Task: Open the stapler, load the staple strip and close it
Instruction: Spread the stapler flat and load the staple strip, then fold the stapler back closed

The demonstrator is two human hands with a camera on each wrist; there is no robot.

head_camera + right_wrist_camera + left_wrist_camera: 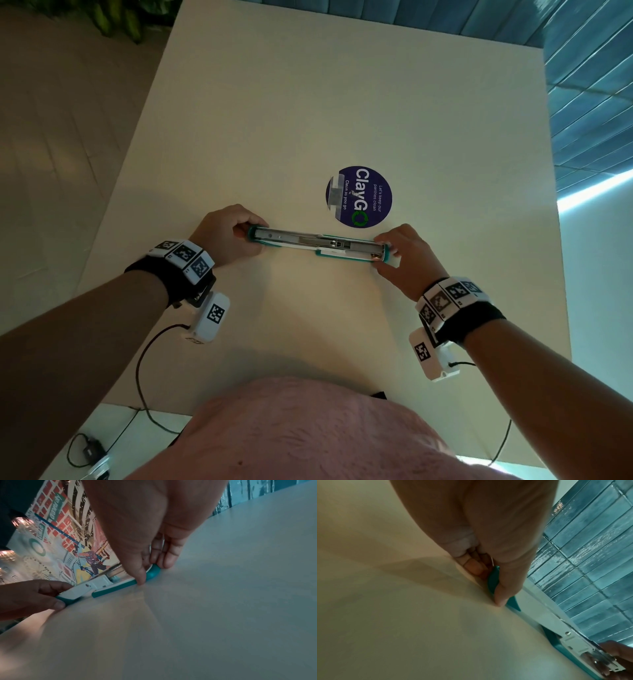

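A teal and white stapler (318, 245) lies swung fully open and flat on the cream table (308, 102), its metal staple channel facing up. My left hand (236, 234) grips its left teal end (493, 580) between thumb and curled fingers. My right hand (399, 248) pinches the right end (152, 572), thumb on the near side and fingers behind. The white hinge part (96, 585) sits mid-length. I see no loose staple strip in any view.
A round dark blue "ClayGo" sticker (359, 196) is stuck to the table just beyond the stapler's right half. A teal tiled wall (589, 102) runs along the far and right sides. Cables (144, 370) hang off the near edge.
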